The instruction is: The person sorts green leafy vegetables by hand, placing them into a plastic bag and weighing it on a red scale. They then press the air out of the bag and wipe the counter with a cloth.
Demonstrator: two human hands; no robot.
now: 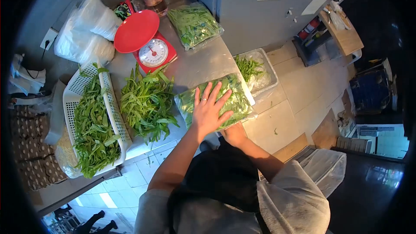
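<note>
A clear plastic bag of leafy greens (pixel 236 97) lies at the near right edge of the metal table (pixel 203 63). My left hand (pixel 210 112) rests flat on top of it with fingers spread, a ring on one finger. At the bag's near edge is my right hand (pixel 234 134), its fingers hidden by the bag. A loose pile of long-leaved greens (pixel 147 102) sits left of the bag. Beyond that pile, a white perforated basket (pixel 116 117) holds more greens (pixel 95 125).
A red dial scale (pixel 158 52) with a round pan stands at the back, near a pink-capped bottle (pixel 155 1) and another filled bag (pixel 195 22). Clear plastic bag bundles (pixel 86 34) sit back left. A white tub (pixel 271 73) with greens is beyond the table's right edge.
</note>
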